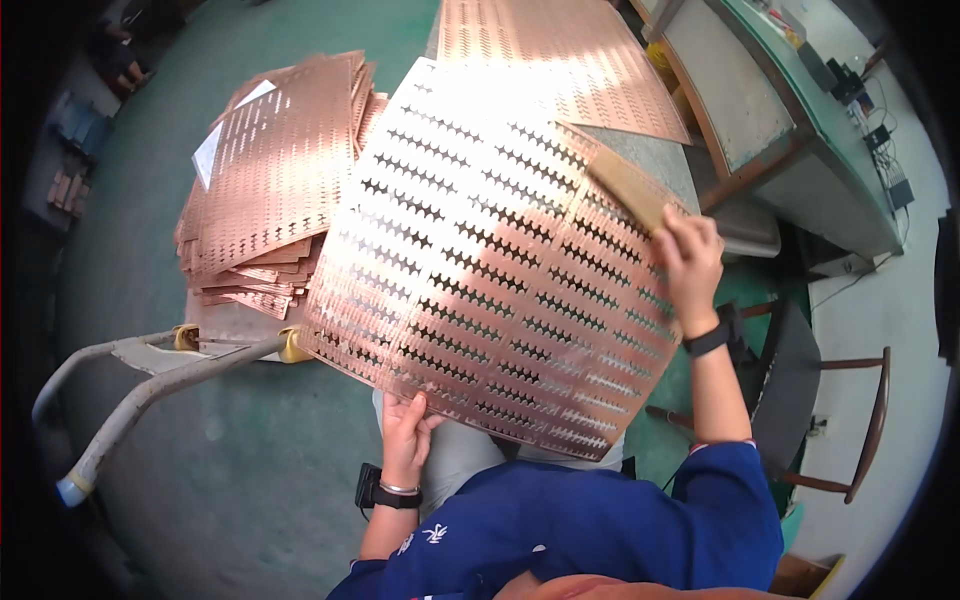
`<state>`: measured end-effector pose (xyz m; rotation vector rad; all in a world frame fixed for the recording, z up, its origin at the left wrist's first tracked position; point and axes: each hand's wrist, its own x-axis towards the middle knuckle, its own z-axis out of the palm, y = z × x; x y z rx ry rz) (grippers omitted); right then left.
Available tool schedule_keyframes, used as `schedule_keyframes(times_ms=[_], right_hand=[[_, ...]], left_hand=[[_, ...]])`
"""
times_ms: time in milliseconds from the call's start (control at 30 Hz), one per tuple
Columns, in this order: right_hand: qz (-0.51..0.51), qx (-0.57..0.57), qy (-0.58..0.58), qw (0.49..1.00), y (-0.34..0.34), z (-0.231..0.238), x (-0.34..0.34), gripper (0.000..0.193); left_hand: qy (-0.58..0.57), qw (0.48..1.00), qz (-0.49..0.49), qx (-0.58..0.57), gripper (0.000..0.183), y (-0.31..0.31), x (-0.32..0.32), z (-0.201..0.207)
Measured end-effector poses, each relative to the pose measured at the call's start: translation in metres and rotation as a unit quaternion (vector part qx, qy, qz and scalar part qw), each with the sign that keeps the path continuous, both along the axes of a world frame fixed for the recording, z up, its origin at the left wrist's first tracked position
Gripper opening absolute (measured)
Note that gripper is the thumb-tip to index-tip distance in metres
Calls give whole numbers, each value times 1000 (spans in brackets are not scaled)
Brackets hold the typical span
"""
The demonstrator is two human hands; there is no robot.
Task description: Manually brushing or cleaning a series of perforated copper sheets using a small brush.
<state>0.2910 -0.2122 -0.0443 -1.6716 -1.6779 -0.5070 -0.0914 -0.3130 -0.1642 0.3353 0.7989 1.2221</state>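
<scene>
A large copper-coloured perforated sheet (415, 300) is tilted in front of me, with rows of jagged cut-outs across it. My left hand (405, 425) pinches its lower edge, thumb on the upper face. Near the sheet's right edge, my right hand (688, 262) has its fingers closed on the end of a flat tan strip (628, 190). The strip lies along the sheet's face or just over it; its material is unclear. Bright glare washes out the sheet's upper part.
Left of the sheet, similar copper sheets (285, 170) form an uneven stack on a trolley with a bent metal handle (170, 395). Another perforated sheet (570, 60) lies beyond. A green-edged bench (810, 130) and a dark chair (785, 390) stand to the right.
</scene>
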Motion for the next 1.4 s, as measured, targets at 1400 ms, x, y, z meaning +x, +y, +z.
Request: schedule_keyframes(times_ms=[1400], right_hand=[[116,-58,36,991,102,8,-159,23]], left_hand=[[-31,999,19,15,35,-3,11,-16]])
